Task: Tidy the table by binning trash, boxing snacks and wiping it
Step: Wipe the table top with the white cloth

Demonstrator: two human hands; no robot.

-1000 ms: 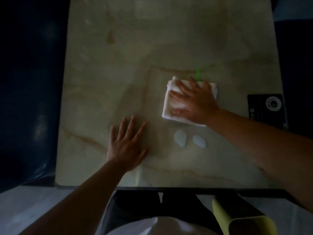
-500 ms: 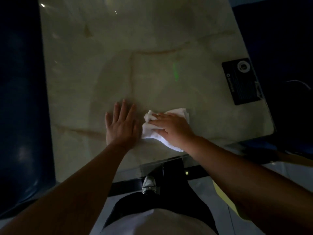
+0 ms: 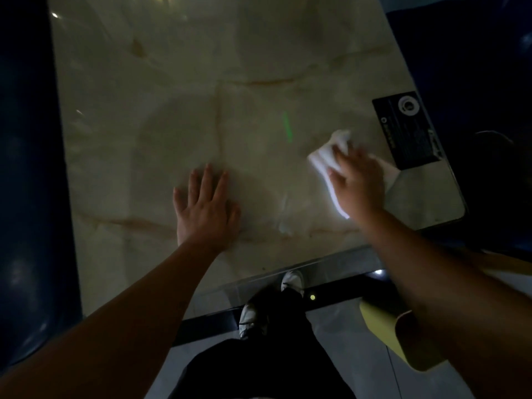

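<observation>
A white cloth [image 3: 322, 159] lies on the beige marble table [image 3: 172, 110], toward its right side. My right hand [image 3: 357, 180] presses flat on top of the cloth and covers most of it. My left hand [image 3: 205, 205] rests flat on the bare tabletop near the front edge, fingers spread, holding nothing. The scene is dim and the right hand is motion-blurred.
A black plaque [image 3: 408, 128] sits at the table's right edge, just beyond the cloth. A thin green light mark [image 3: 287, 127] shows on the tabletop. A yellow bin [image 3: 394, 338] stands on the floor at lower right. Dark blue seating [image 3: 26, 168] flanks the table's left side.
My right hand has slid the cloth from beside my left hand over to the table's right side, near the black plaque. My left hand stays flat in place.
</observation>
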